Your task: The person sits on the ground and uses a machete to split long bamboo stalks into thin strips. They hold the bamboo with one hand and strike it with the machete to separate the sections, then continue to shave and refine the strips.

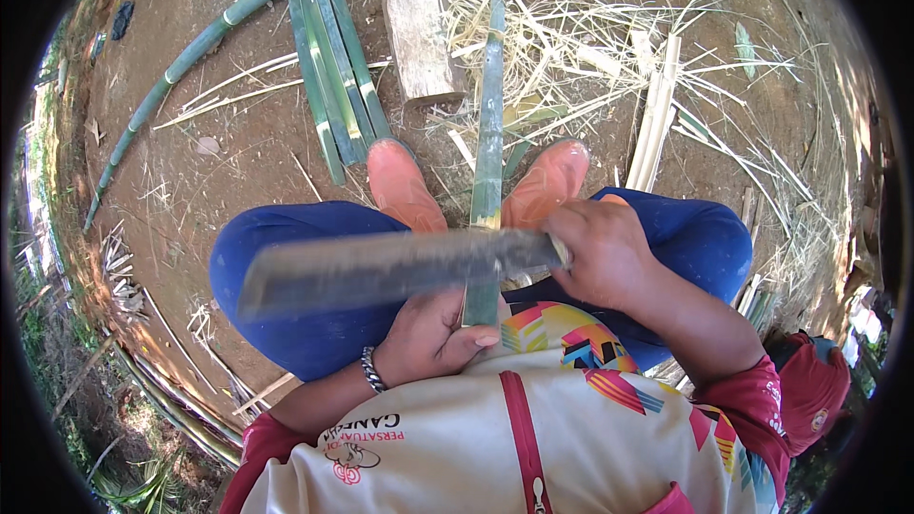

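Gripping, head view: right hand (602,252) is closing fully around the handle of a long machete (381,269), its blade lying crosswise over a green bamboo strip (488,148). Left hand (433,335) is clasping the strip's near end just below the blade, thumb pressing on it. Beyond the grip, the strip is running out between two orange boots (405,186). Farther off, a wooden block (420,38) and split bamboo slats (333,57) are lying on the dirt.
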`<state>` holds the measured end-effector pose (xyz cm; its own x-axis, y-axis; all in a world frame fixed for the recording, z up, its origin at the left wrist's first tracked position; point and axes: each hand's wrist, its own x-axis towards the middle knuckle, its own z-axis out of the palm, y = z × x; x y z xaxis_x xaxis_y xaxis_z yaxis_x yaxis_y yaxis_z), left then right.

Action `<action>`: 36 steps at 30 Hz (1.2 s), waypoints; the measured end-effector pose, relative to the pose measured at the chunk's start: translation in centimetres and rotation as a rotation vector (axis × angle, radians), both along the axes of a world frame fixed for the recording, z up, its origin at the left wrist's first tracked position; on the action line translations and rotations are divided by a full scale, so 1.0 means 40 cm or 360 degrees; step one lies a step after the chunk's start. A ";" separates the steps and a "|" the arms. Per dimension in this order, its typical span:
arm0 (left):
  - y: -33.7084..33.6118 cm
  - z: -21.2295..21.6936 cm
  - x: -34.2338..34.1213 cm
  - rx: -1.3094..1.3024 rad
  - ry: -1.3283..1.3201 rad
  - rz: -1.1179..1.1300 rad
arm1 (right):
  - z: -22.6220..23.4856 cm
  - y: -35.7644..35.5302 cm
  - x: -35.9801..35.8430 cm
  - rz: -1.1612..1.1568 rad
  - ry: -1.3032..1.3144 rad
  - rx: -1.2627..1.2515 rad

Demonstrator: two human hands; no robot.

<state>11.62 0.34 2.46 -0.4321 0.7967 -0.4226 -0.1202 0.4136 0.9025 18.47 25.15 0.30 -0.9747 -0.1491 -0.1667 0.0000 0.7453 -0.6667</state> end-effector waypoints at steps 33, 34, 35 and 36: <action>0.014 0.026 -0.019 -0.0104 -0.0128 -0.0008 | 0.023 0.087 -0.044 0.0181 -0.0190 0.0407; 0.014 0.016 -0.018 -0.0057 -0.0053 -0.0044 | 0.031 0.095 -0.048 0.0247 -0.0152 0.0358; 0.005 0.006 -0.008 -0.0025 0.0007 -0.0079 | 0.046 0.096 -0.043 0.0316 -0.0129 0.0292; -0.002 0.003 -0.001 0.0007 0.0067 -0.0114 | 0.053 0.096 -0.038 0.0384 -0.0106 0.0226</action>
